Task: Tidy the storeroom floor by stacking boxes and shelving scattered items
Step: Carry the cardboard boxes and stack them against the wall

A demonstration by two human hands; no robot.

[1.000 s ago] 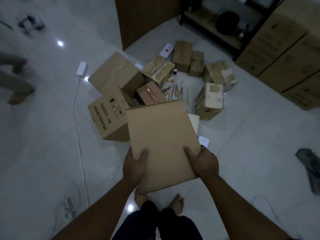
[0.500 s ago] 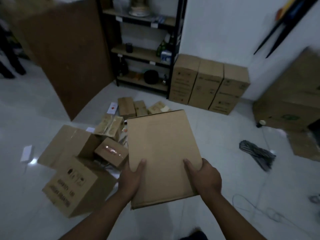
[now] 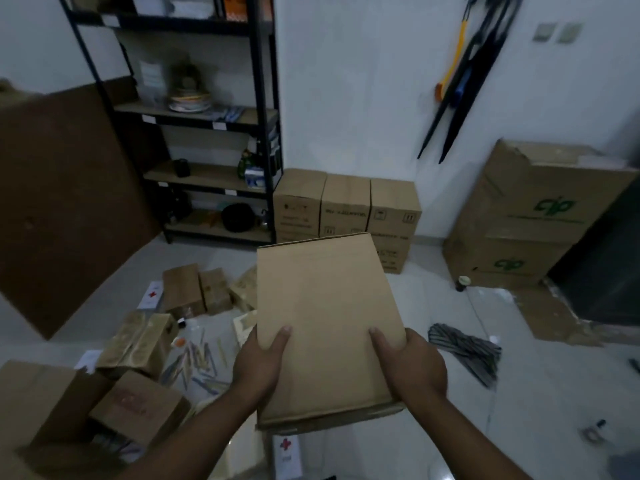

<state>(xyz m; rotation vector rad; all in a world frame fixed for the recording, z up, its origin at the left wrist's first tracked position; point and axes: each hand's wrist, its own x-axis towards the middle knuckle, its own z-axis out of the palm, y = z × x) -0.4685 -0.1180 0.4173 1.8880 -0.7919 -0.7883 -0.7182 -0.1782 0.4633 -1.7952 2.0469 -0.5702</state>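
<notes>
The left hand (image 3: 258, 367) and right hand (image 3: 410, 367) each grip a side of a plain cardboard box (image 3: 327, 323), thumbs on top. Behind the box stands a black shelf rack (image 3: 207, 116), and pencils (image 3: 195, 362) lie on the floor left of it

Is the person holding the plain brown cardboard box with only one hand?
No, the left hand and the right hand both grip the plain brown cardboard box, thumbs on top.
</notes>
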